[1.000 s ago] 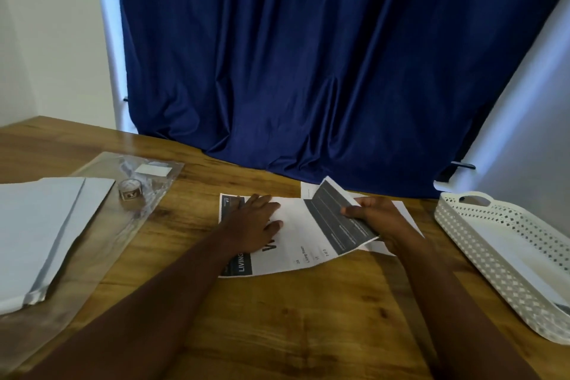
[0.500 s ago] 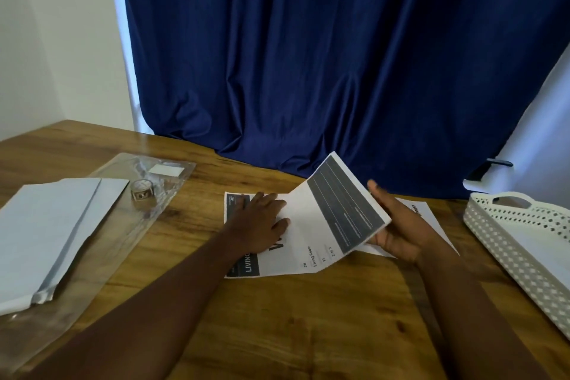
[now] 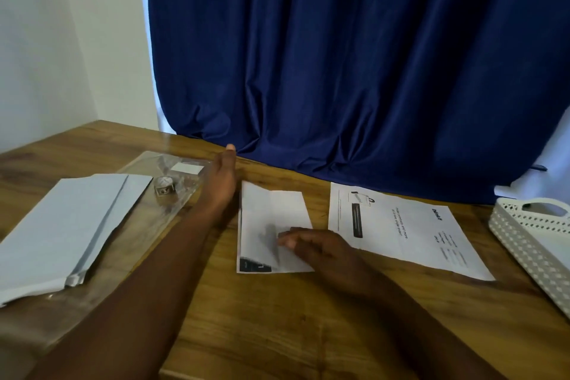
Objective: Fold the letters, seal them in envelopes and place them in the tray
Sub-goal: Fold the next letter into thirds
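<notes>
The folded letter (image 3: 273,225) is laid flat at the worktop (image 3: 277,318) centre. It is pressed at its 5 o'clock corner by the right hand (image 3: 314,248), fingers relaxed. The left hand (image 3: 222,182), fingers straight, is held edge-on at its 10 o'clock corner. An unfolded letter (image 3: 407,231) lies at 3 o'clock, the tray (image 3: 530,244) beyond; envelopes (image 3: 68,225) lie at 9 o'clock.

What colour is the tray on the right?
White, with a perforated lattice wall: the tray, clearest in the head view.

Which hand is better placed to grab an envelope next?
Left. The left hand is open beside the envelopes, while the right hand rests on the folded letter.
</notes>
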Demonstrator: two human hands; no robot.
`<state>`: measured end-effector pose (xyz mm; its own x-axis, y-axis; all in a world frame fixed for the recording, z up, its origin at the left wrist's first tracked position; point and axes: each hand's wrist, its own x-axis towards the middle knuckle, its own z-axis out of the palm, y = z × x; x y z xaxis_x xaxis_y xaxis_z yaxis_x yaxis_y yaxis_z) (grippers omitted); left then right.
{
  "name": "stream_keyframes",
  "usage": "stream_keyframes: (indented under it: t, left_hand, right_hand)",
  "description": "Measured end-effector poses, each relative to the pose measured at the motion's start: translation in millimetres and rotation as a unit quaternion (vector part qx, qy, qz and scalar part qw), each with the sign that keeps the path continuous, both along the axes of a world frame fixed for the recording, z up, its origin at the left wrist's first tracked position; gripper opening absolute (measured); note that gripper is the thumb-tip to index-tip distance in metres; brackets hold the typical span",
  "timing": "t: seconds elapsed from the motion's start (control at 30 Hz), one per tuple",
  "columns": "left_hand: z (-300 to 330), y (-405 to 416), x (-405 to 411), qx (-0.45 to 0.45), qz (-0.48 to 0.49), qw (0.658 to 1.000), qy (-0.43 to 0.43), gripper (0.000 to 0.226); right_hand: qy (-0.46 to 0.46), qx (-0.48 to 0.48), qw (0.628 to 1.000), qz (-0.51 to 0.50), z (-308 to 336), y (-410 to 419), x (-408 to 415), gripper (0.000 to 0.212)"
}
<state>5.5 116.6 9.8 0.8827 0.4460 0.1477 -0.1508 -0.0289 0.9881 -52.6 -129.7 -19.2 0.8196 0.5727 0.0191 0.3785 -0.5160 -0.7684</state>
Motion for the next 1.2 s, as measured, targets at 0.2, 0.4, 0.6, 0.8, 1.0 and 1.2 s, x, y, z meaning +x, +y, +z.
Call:
stream_keyframes:
  t: [0.2,0.4,0.6,0.8,1.0,1.2]
  left_hand:
    - [1,-4,-7,0.136,0.002,0.991,-0.009,0.036]
    - [-1,-8,-14,0.348,-0.063,0.935,0.008,0.026]
    - [-17,-25,-18,0.608,-0.103,0.780,0.107,0.054]
    - [-20,-14,-5,0.582,-0.184,0.782,0.127,0.051]
    - [-32,-9,3,0.566,-0.225,0.786,0.105,0.060]
    - [-37,-7,-3,0.606,-0.148,0.769,0.137,0.075]
  right_hand:
    - [-0.123,-0.103,0.987,0.014,-2,-9,9,0.037]
    - [-0.199,-0.227,0.953,0.038,3,-8,8,0.046]
    - [-0.239,-0.171,0.955,0.027,-2,17,-9,0.052]
    - [-0.144,0.032,0.989,-0.001,-2,15,-4,0.036]
    - [-0.183,-0.064,0.977,-0.094,12,37,36,0.050]
    - [-0.162,-0.182,0.969,-0.041,6,94,63,0.058]
